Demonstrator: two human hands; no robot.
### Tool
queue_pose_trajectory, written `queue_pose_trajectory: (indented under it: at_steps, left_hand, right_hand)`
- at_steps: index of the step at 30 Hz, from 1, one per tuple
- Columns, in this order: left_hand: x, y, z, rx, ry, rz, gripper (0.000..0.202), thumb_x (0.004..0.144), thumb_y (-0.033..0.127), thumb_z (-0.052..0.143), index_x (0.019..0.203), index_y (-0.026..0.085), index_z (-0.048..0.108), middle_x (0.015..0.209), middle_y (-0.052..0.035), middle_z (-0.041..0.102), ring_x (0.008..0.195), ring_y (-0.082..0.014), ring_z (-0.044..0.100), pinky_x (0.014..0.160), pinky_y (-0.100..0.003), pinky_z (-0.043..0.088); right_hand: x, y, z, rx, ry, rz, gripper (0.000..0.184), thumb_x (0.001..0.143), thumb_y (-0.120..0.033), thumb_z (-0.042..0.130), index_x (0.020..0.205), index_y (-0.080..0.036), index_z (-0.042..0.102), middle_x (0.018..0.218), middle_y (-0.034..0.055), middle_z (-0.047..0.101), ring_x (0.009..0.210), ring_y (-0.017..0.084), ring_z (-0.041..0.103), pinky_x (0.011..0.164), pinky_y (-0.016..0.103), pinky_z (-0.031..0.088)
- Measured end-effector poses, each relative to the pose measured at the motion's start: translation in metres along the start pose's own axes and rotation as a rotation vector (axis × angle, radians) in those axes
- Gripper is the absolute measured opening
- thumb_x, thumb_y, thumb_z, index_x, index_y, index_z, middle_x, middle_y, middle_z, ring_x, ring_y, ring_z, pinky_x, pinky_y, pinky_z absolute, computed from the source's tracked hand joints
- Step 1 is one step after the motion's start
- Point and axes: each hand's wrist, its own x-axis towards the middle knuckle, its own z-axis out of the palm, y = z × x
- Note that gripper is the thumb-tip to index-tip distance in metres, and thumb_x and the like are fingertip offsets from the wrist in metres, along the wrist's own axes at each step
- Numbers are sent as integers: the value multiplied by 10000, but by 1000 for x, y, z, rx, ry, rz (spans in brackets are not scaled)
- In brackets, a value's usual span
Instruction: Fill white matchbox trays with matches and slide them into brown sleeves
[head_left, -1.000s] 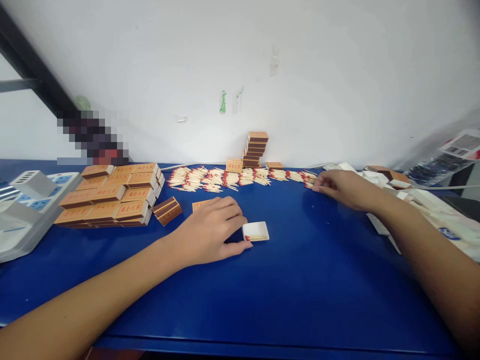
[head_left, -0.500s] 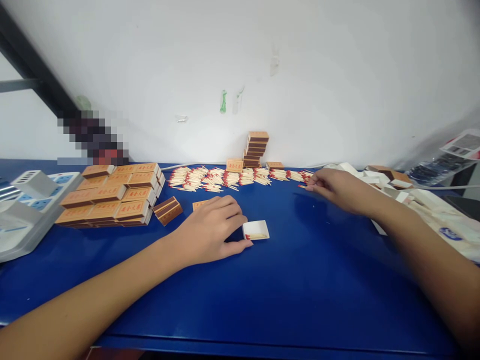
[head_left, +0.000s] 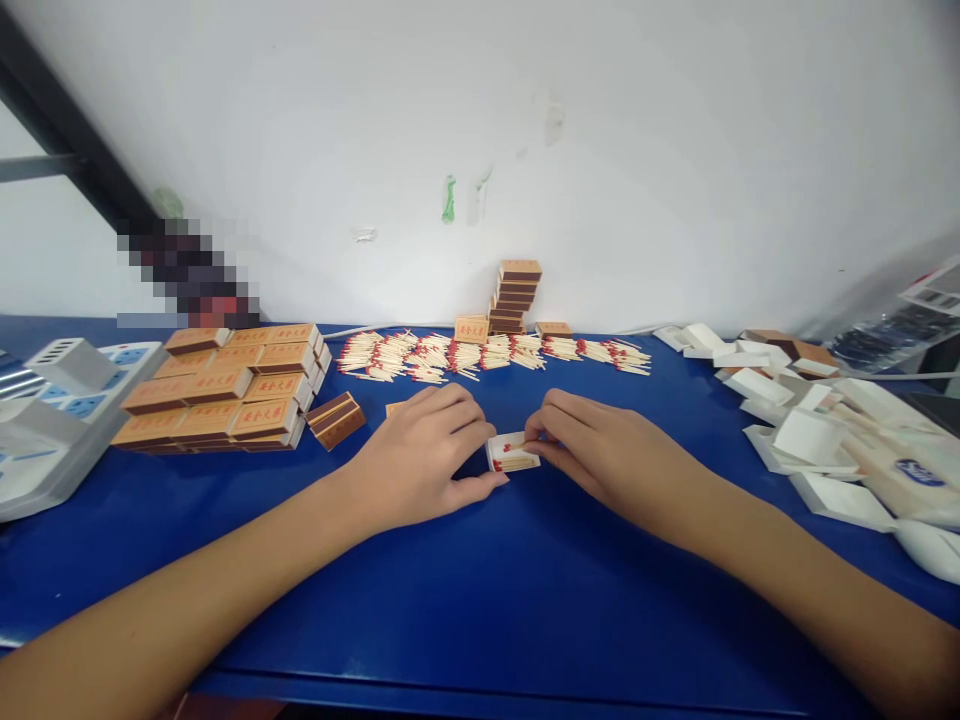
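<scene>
A small white matchbox tray [head_left: 514, 464] lies on the blue table with a few red-headed matches in its near side. My left hand [head_left: 427, 455] rests around the tray's left end, thumb at the near corner and curled fingers at the far one. Over the tray's right end, my right hand [head_left: 600, 450] pinches matches [head_left: 516, 445], their red heads pointing left; how many is hard to make out. Behind both hands runs a row of loose matches [head_left: 465, 355] in small heaps. Partly hidden behind my left hand lies an orange matchbox piece [head_left: 393, 409].
Stacked orange matchboxes [head_left: 217, 390] stand on the left beside a white power strip [head_left: 112, 400]; one tilted box sleeve [head_left: 336, 420] lies by them. A matchbox tower [head_left: 516, 298] leans near the wall. Several empty white trays [head_left: 814, 440] and a plastic package [head_left: 915, 470] lie right.
My right hand has come from the right end of the match row, leftward and nearer, to the tray, carrying matches. My left hand has stayed at the tray.
</scene>
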Motion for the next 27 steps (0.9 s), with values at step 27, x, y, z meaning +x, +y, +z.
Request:
queue_pose_trajectory:
  at_steps: [27]
  left_hand:
    - [-2,-2,1,-24,-40,-6,296,1029,422,707,1111,141,755,1012,-86,751,1013,-265,676,905,-415,575]
  right_hand:
    - [-20,130,-6,-55,43,526,210,953,-366,608,952,-204,741,935,99,727,793,259,641,745,376,446]
